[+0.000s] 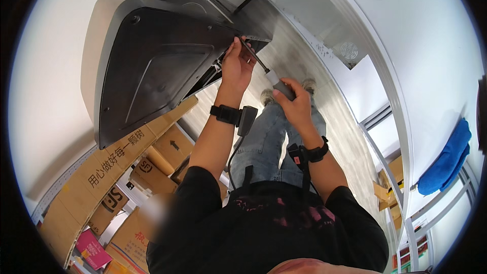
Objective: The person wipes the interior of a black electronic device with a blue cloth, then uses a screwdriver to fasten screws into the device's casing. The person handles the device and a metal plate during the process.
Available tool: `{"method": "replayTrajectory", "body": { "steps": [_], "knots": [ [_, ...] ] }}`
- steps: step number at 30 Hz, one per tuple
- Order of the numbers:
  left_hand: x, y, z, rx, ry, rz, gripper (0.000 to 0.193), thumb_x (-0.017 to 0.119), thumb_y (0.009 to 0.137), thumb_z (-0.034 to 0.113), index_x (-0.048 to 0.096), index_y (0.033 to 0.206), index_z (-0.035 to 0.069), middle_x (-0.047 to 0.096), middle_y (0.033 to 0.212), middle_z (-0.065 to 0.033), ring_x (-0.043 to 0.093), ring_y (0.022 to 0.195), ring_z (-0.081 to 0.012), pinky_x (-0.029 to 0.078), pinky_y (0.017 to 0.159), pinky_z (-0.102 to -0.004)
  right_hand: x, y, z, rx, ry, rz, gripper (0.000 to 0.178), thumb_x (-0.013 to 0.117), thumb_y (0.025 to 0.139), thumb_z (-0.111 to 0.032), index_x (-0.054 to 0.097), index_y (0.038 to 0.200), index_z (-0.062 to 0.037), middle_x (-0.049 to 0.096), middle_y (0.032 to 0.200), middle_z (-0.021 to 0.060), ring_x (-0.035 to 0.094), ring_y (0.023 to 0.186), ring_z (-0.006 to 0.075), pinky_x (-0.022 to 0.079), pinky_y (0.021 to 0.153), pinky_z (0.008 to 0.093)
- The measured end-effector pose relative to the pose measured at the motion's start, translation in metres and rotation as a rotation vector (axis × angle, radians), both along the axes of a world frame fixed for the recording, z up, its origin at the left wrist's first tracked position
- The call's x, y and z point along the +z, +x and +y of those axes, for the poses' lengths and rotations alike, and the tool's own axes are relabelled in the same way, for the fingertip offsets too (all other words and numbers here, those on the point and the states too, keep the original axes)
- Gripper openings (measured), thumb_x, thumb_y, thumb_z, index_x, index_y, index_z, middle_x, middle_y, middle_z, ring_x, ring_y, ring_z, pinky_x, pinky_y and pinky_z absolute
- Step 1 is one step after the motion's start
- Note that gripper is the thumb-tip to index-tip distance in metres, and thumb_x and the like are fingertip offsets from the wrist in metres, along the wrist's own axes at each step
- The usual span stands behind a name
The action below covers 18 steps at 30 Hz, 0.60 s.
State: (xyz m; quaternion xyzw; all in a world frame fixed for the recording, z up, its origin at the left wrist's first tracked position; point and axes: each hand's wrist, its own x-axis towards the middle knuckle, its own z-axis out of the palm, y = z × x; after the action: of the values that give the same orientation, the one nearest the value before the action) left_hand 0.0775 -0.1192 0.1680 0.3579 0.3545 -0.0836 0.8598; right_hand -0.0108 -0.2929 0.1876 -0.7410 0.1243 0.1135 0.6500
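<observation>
A screwdriver [260,64] with a grey handle and a long thin shaft slants up and left toward the edge of a large black panel [167,66]. Wrapped round its handle is my right hand [296,100]. My left hand [238,66] is at the panel's right edge, thumb and fingers closed about the shaft near its tip. What the tip meets is hidden by those fingers. The panel belongs to a bulky black appliance with a pale side [96,56], tilted at upper left. Below my left hand, a gap along the panel's edge shows parts inside [215,67].
Cardboard boxes [162,147] stand at lower left behind a long cardboard strip [111,165], with a pink booklet [93,248] near them. A white framed unit [375,45] curves along the right. A blue cloth [446,160] hangs there. My shoes are on the wood-look floor [337,116].
</observation>
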Motion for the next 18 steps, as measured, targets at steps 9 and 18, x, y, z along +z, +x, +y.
{"method": "replayTrajectory", "body": {
  "steps": [9, 18],
  "knots": [
    [0.006, 0.004, 0.007, -0.03, 0.074, 0.025, 0.024, 0.057, 0.096, 0.03, 0.063, 0.109, 0.011, 0.06, 0.092, 0.0006, 0.055, 0.082, -0.0117, 0.045, 0.072, -0.0281, 0.007, 0.014, 0.001, 0.022, -0.099, 0.026, 0.033, 0.076, 0.074, -0.018, 0.065, 0.103, -0.0061, 0.068, 0.087, 0.014, 0.067, 0.076, 0.0264, 0.051, 0.07, 0.0337],
    [0.02, 0.001, 0.008, -0.075, 0.209, 0.047, 0.024, 0.055, 0.097, 0.027, 0.063, 0.108, 0.008, 0.066, 0.094, -0.0033, 0.062, 0.08, -0.014, 0.049, 0.069, -0.0302, 0.023, 0.023, 0.007, 0.04, -0.349, -0.214, 0.034, 0.075, 0.07, -0.014, 0.063, 0.101, -0.0075, 0.064, 0.089, 0.0126, 0.063, 0.081, 0.0316, 0.049, 0.069, 0.0401]
  ]
}}
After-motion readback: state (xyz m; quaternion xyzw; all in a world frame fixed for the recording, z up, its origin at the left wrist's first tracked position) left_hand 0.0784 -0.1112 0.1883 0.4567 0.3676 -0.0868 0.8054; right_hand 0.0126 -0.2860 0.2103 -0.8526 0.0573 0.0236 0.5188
